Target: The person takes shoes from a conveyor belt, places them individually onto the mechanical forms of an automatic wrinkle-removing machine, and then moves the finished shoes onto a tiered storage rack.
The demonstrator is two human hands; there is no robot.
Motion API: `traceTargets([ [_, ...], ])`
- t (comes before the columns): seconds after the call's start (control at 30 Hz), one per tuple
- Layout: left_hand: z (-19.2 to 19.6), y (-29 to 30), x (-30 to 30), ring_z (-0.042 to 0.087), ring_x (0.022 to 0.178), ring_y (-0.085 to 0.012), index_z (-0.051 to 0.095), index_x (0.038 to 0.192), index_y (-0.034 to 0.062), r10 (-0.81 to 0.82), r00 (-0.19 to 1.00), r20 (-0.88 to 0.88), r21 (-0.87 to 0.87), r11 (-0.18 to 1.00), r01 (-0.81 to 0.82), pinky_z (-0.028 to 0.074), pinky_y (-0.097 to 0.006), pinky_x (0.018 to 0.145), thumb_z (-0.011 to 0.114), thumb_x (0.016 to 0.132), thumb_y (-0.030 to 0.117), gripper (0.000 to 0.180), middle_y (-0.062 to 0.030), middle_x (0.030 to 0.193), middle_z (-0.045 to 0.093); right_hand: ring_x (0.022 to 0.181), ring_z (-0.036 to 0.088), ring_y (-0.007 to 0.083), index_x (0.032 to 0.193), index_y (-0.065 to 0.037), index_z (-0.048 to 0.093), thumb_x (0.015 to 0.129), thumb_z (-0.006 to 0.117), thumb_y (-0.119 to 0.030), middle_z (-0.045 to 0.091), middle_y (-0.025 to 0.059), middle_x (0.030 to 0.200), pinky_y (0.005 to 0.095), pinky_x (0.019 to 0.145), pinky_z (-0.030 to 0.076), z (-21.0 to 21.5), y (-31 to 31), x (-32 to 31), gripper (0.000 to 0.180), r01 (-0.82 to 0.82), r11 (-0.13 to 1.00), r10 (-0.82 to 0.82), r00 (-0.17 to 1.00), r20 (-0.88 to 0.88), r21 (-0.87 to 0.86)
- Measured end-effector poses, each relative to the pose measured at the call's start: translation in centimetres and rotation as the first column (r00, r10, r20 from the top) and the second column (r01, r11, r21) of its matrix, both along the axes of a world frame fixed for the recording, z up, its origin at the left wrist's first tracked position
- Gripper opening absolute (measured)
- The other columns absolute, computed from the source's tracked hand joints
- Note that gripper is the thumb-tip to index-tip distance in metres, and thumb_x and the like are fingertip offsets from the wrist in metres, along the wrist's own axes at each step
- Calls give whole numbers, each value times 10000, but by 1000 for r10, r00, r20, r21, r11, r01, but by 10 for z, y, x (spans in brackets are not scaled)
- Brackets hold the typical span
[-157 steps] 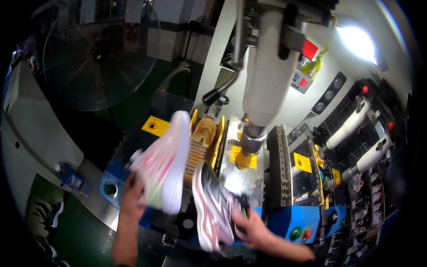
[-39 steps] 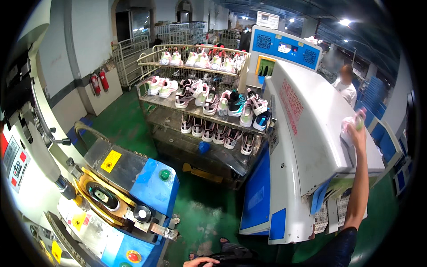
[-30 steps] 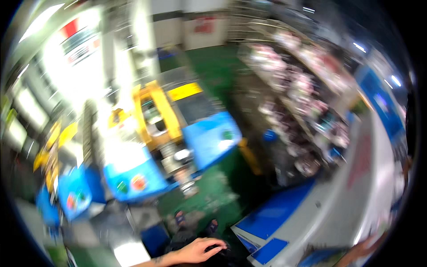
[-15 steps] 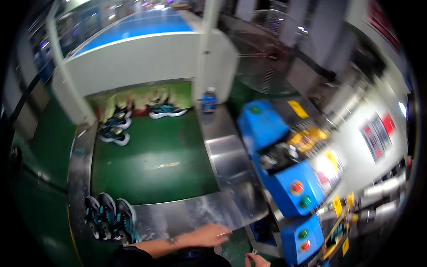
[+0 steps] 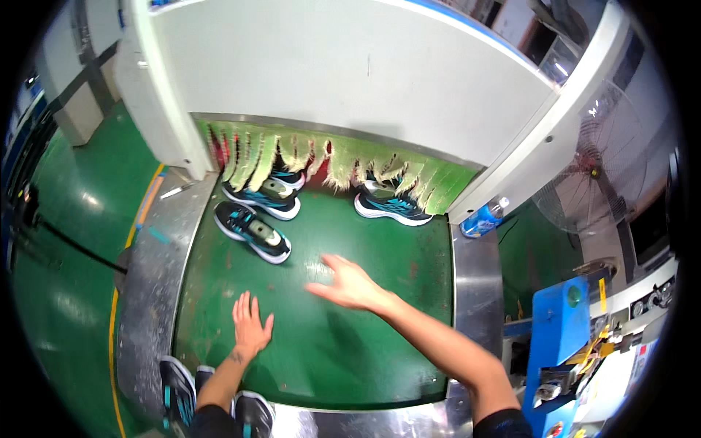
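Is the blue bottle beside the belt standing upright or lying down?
Lying down: the bottle rests on its side on the metal ledge, cap toward the white housing.

– How many of those black low-cut sneakers with teal trim and white soles are on the green belt?

– Four that I can make out: one lying clear (image 5: 252,232), one just behind it (image 5: 264,198), one half under the fringe (image 5: 286,177), and one over to the right (image 5: 391,206).

– And at the near edge?

– Three more dark shoes with teal stripes (image 5: 177,390), partly hidden by an arm.

– Hands?

– Two bare hands, both spread flat-fingered: the left hand (image 5: 250,327) and the right hand (image 5: 349,282).

– Anything else to count?

– One blue plastic bottle with a white cap (image 5: 481,220), one round wire-caged fan (image 5: 593,178), and one curtain of frayed yellow-green strips (image 5: 328,159).
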State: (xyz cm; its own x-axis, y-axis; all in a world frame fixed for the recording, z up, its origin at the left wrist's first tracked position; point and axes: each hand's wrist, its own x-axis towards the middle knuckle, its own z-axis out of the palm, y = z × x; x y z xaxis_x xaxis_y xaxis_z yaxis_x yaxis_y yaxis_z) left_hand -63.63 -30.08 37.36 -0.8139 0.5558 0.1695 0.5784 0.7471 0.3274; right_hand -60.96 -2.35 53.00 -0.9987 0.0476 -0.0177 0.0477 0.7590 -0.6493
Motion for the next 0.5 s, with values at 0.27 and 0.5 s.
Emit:
traceTargets([
  [0.27,17,-4,10,360,1276,-368,459,1232,-20,-83,993,82,89,993,76,253,-496,1065,584,790,129,483,-196,1371,396,787,626,427,1052,82,458,656,744,-318,633,211,841,447,691,530,-66,-73,-106,631,173,976,-170,985,-35,130],
  [0.5,-17,18,-7,348,1286,-365,454,1238,-16,-34,999,-7,126,991,35,253,-483,1070,590,794,156,494,-197,1371,394,740,612,295,983,64,579,738,681,-535,621,223,785,407,709,500,-35,-17,107,655,343,906,-126,778,616,-249],
])
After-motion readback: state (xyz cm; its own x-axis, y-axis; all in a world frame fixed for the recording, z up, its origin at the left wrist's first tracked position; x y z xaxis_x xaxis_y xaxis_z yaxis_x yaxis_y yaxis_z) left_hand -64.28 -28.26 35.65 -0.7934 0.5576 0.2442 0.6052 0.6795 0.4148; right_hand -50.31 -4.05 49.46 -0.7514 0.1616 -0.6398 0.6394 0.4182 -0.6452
